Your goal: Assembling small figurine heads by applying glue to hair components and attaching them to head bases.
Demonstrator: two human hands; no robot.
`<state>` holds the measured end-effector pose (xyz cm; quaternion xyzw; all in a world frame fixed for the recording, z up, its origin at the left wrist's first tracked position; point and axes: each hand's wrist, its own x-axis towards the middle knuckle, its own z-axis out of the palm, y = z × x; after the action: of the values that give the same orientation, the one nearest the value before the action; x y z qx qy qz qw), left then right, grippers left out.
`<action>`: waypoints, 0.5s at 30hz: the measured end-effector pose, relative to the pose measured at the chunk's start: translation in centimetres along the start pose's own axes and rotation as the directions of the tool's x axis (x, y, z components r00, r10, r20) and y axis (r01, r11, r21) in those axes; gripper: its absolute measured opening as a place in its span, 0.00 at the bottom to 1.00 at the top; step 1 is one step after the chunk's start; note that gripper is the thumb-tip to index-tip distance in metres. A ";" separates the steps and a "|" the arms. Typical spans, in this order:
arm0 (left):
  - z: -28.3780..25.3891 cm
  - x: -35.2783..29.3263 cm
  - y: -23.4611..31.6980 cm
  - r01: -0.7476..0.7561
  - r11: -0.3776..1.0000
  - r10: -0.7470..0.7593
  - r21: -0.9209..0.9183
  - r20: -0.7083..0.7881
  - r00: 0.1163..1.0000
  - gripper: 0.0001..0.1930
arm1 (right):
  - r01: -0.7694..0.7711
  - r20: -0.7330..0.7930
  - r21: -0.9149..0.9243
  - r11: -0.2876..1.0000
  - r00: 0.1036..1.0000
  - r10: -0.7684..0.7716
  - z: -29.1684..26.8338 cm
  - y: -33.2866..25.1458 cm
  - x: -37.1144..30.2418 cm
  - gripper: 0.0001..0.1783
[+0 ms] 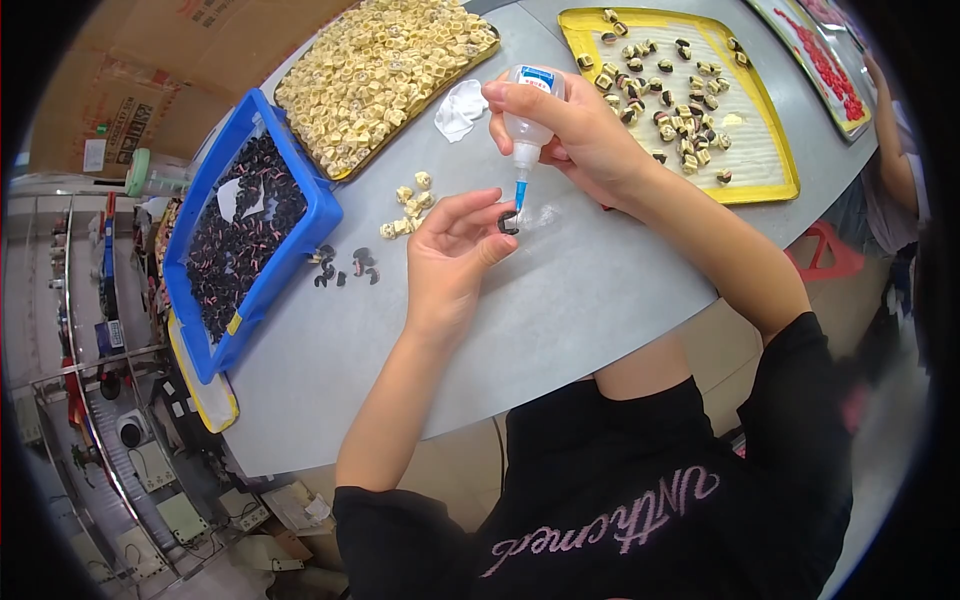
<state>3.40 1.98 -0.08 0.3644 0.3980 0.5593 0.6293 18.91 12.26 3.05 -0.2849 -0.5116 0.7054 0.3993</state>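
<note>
A small dark curved piece (509, 223) sits pinched between the thumb and fingertips of the left hand (452, 250). Above it the right hand (585, 140) grips a clear squeeze bottle (527, 130), upside down; whether its blue nozzle (521, 194) touches the piece, I can't quite tell. Left of the pinch lie loose cream pieces (411, 210), then a few black ones (360, 266), then a blue bin (318, 205) of black bits. Right of the bottle lies a yellow-rimmed tray (783, 150) of cream-and-black pieces (688, 125).
</note>
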 end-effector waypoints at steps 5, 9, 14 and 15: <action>0.1 0.0 0.0 0.005 1.000 -0.005 0.006 -0.004 1.000 0.22 | 0.006 -0.022 0.022 1.000 1.000 -0.006 0.1 -0.2 -0.1 0.13; -0.3 0.0 -0.2 -0.035 0.998 0.031 0.060 0.063 0.998 0.23 | 0.020 -0.023 0.025 0.999 1.000 -0.019 0.0 -0.1 0.0 0.12; -0.2 0.0 -0.1 -0.022 0.998 0.019 0.052 0.065 0.998 0.23 | 0.040 -0.050 0.021 0.999 0.998 -0.039 0.0 0.0 0.1 0.12; -0.2 0.0 -0.1 -0.022 0.998 0.019 0.052 0.064 0.998 0.23 | 0.040 -0.049 0.022 0.999 0.998 -0.039 0.0 0.0 0.1 0.12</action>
<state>3.27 1.99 -0.20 0.4026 0.3887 0.5430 0.6261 18.91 12.34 3.08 -0.2874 -0.4992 0.6960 0.4287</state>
